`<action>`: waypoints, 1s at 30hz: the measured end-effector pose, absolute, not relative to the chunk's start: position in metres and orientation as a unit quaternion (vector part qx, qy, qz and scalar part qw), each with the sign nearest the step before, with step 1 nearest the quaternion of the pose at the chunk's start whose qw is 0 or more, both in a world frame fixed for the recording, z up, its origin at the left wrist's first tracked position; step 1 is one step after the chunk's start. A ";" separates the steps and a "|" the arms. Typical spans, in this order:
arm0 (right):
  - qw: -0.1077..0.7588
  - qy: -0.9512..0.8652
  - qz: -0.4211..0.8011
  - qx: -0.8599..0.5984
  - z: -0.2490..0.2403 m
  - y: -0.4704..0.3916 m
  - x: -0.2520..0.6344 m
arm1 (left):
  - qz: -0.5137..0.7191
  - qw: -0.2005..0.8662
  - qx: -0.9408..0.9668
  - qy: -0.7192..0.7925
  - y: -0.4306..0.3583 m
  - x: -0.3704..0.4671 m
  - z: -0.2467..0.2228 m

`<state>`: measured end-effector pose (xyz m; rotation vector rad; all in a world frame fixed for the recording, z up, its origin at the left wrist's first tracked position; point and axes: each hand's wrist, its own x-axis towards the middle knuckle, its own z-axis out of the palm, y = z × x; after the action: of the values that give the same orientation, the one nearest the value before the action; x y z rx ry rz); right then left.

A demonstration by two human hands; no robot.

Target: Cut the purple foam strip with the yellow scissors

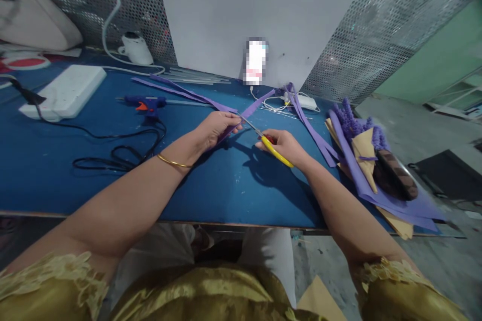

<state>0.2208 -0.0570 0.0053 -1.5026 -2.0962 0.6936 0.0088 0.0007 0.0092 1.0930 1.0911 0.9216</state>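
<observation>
Near the middle of the blue table, my left hand (223, 129) pinches a purple strip (258, 104) that slants up to the right. My right hand (283, 145) grips yellow-handled scissors (276, 151). Their blades reach left to the strip, right at my left fingertips; whether the blades are parted I cannot tell. Beyond my left hand lie more long purple strips (181, 91), running up to the left. Another bunch of purple strips (311, 130) rests to the right, beyond my right hand.
A blue glue gun (145, 104) with a black cord lies left, near a white power strip (71, 93). A phone (255, 62) leans on the back panel. Thin rods (199, 77) lie at the back. Purple flowers (348, 118), wrapping paper and a dark checked case (395, 175) sit right.
</observation>
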 end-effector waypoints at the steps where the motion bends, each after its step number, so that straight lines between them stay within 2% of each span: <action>1: 0.234 -0.763 0.253 -0.547 0.005 -0.057 0.221 | 0.401 0.620 0.477 0.476 0.001 0.009 0.009; 7: 0.240 -0.761 0.254 -0.547 0.004 -0.057 0.220 | 0.399 0.609 0.489 0.481 0.001 0.009 0.008; 18: 0.262 -0.740 0.327 -0.526 0.003 -0.056 0.225 | 0.394 0.628 0.468 0.481 0.000 0.009 0.014; 26: 0.263 -0.676 0.443 -0.527 0.017 -0.065 0.222 | 0.363 0.677 0.459 0.447 0.003 0.003 0.015; 30: 0.268 -0.674 0.449 -0.522 0.019 -0.065 0.223 | 0.365 0.686 0.454 0.437 0.002 0.001 0.018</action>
<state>0.2227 -0.0653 0.0189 -1.4077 -1.8190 1.2102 0.0015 0.0022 0.0177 1.0174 0.9781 0.8169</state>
